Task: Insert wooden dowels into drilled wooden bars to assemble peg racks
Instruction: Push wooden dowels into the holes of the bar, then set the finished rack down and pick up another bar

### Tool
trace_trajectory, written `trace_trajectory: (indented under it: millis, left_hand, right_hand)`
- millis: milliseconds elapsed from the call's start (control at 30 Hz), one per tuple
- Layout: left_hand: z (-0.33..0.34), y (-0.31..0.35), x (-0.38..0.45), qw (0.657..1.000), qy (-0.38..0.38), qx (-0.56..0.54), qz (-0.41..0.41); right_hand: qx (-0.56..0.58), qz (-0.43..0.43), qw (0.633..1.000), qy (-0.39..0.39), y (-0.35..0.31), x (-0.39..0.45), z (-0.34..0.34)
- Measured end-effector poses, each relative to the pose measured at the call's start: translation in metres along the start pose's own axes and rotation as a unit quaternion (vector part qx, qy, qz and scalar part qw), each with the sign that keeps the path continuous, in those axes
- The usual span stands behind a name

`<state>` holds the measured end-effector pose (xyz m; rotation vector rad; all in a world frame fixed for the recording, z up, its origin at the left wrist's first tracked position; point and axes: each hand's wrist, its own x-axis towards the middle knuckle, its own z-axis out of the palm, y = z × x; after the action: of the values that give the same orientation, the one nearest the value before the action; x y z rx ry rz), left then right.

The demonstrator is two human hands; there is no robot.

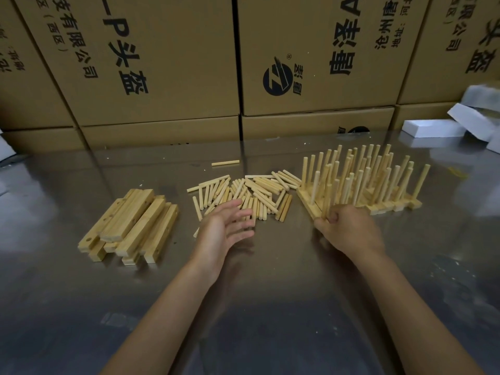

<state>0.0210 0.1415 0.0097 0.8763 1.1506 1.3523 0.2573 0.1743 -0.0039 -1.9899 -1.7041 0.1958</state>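
Note:
A heap of loose wooden dowels (249, 193) lies in the middle of the steel table. Left of it is a stack of drilled wooden bars (130, 226). On the right stand several finished peg racks (362, 180) with dowels upright. My left hand (227, 228) hovers with fingers spread at the near edge of the dowel heap, holding nothing. My right hand (346, 228) grips the near end of the leftmost rack, its fingers curled around the bar and a dowel there.
Large printed cardboard boxes (167, 63) wall off the back of the steel table (257, 307). White foam blocks (438, 125) lie at the back right. A single dowel (225, 163) lies apart behind the heap.

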Motion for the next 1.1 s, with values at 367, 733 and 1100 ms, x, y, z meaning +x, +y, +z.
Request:
trace_trajectory:
  millis: [367,733,1100]
  left_hand:
    - [-0.022,0.013,0.012,0.972,0.139,0.144,0.119]
    - [-0.063,0.024,0.016,0.650,0.300,0.674,0.182]
    - [-0.074,0.032,0.014,0.572,0.291,0.761,0.095]
  right_hand:
    - [0.021,0.043,0.999,0.004,0.005,0.004,0.000]
    - [-0.003,0.100,0.994,0.048,0.014,0.006,-0.001]
    - [-0.008,-0.012,1.000,0.019,-0.020,-0.016,0.003]
